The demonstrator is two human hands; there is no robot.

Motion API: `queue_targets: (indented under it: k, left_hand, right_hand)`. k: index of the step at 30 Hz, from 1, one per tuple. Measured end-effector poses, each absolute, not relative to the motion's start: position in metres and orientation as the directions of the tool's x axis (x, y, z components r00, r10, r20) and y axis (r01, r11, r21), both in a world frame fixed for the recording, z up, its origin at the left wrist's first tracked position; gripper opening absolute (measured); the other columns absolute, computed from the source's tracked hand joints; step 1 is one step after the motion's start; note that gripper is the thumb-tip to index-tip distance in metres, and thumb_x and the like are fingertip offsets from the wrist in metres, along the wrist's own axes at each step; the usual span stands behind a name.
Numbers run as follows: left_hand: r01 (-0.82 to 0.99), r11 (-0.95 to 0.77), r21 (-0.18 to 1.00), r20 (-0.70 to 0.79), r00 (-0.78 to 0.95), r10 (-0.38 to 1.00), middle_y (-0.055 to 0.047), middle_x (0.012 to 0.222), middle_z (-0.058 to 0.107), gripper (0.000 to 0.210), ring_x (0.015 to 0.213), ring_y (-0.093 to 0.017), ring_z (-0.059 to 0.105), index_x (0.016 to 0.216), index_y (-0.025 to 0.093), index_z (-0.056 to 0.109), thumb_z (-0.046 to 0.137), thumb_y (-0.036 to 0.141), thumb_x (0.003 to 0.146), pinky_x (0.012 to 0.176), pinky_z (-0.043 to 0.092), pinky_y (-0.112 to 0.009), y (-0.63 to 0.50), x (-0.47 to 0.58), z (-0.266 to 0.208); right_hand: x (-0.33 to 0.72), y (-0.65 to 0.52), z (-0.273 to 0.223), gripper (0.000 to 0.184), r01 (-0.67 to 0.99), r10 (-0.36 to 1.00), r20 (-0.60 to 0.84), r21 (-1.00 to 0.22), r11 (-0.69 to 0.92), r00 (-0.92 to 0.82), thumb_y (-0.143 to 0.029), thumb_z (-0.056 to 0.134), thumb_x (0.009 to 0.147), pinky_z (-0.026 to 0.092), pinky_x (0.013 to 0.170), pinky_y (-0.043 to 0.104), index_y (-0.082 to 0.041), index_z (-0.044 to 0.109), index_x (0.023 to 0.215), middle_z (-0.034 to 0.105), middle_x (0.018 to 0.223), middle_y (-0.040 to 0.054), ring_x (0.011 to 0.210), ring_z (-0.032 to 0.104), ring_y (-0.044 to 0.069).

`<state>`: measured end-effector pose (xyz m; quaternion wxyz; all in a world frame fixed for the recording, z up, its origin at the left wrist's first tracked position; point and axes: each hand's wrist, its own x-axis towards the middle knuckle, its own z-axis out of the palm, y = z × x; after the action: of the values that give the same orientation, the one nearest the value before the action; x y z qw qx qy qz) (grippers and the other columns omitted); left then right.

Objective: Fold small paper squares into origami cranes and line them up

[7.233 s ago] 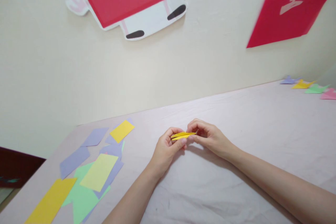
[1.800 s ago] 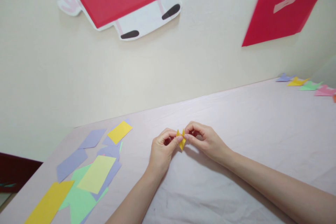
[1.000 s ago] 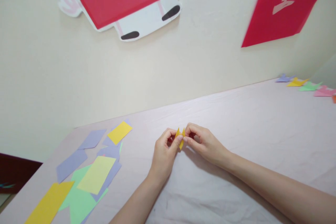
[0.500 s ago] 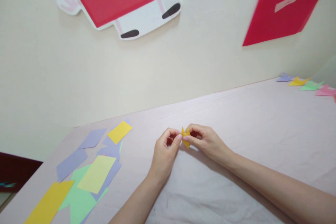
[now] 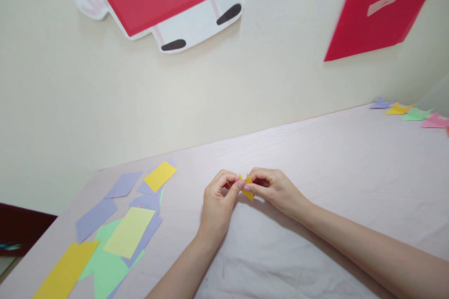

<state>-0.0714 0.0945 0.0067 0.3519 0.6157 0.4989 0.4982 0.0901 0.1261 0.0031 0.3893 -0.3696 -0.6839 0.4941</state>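
A small folded yellow paper point(image 5: 249, 194) with two points sticking up and one pointing down is held above the pale cloth in the middle of the view. My left hand point(image 5: 220, 196) pinches its left side between thumb and fingers. From the right, my right hand point(image 5: 271, 186) pinches the other side, its thumb across the front. The thumbs nearly meet and cover part of the folds.
Loose sheets lie at the left: purple point(image 5: 96, 218), green point(image 5: 109, 266), pale yellow point(image 5: 129, 231) and orange-yellow point(image 5: 66, 268). Several folded paper figures point(image 5: 416, 114) stand in a row at the far right. Behind the cloth-covered surface point(image 5: 315, 149) rises a wall with red decorations point(image 5: 382, 14).
The folded yellow paper has tilted and shifted slightly, its upper points now lower and further left. Both hands keep their pinch with small finger movements. The sheets and figures stay put.
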Motion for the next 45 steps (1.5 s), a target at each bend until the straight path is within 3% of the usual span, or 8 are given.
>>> queue_targets:
  k: [13,21,26,33,39,45]
  left_hand:
    - [0.128,-0.168,0.977,0.171,-0.017,0.985,0.001,0.074,0.059,0.017,0.071,-0.013,0.052,0.073,0.018,0.064,0.066,0.032,0.082,0.067,0.040,-0.023,0.098,-0.074,0.001]
    - [0.084,-0.133,0.988,0.135,-0.019,0.991,0.002,0.072,0.059,0.021,0.069,-0.013,0.052,0.075,0.018,0.062,0.066,0.037,0.081,0.066,0.041,-0.022,0.096,-0.068,0.003]
    - [0.154,-0.094,0.983,0.092,0.025,0.995,0.001,0.073,0.061,0.025,0.068,-0.013,0.053,0.078,0.017,0.062,0.066,0.042,0.082,0.064,0.040,-0.022,0.092,-0.063,0.004]
    - [0.201,-0.178,0.963,0.175,0.028,0.984,0.001,0.075,0.061,0.016,0.073,-0.014,0.054,0.078,0.019,0.062,0.061,0.032,0.086,0.070,0.041,-0.024,0.091,-0.065,0.007]
    - [0.325,-0.312,0.893,0.324,0.019,0.946,0.001,0.073,0.059,0.015,0.073,-0.014,0.055,0.071,0.019,0.058,0.059,0.023,0.086,0.072,0.041,-0.025,0.087,-0.064,0.014]
    - [0.314,-0.249,0.916,0.270,-0.025,0.963,0.002,0.073,0.058,0.015,0.072,-0.014,0.053,0.074,0.019,0.058,0.057,0.026,0.087,0.070,0.040,-0.024,0.088,-0.063,0.010]
  right_hand:
    - [0.091,0.127,0.005,0.028,0.015,0.903,0.075,-0.996,0.090,-0.424,-0.042,0.071,0.075,0.042,0.063,0.024,-0.016,0.065,0.065,0.061,0.064,-0.0010,0.063,0.054,0.013]
    - [0.090,0.126,0.003,0.036,0.038,0.899,0.090,-0.992,0.118,-0.429,-0.049,0.066,0.079,0.039,0.057,0.023,-0.017,0.058,0.065,0.054,0.062,-0.0026,0.060,0.048,0.011]
    - [0.090,0.127,0.002,0.032,0.016,0.907,0.139,-0.987,0.158,-0.397,-0.045,0.062,0.081,0.038,0.059,0.023,-0.018,0.052,0.066,0.049,0.063,-0.0033,0.061,0.045,0.011]
    - [0.091,0.127,0.006,0.027,-0.030,0.915,0.141,-0.990,0.140,-0.377,-0.039,0.064,0.081,0.038,0.062,0.024,-0.017,0.056,0.068,0.051,0.065,-0.0031,0.063,0.047,0.012]
    - [0.090,0.127,0.005,0.035,-0.107,0.905,0.093,-0.993,0.053,-0.414,-0.048,0.068,0.077,0.038,0.062,0.025,-0.017,0.057,0.068,0.054,0.066,-0.0023,0.064,0.048,0.012]
    - [0.089,0.131,0.005,0.038,-0.058,0.908,0.068,-0.997,0.048,-0.414,-0.051,0.069,0.075,0.035,0.057,0.023,-0.017,0.055,0.066,0.051,0.063,-0.0035,0.060,0.044,0.010]
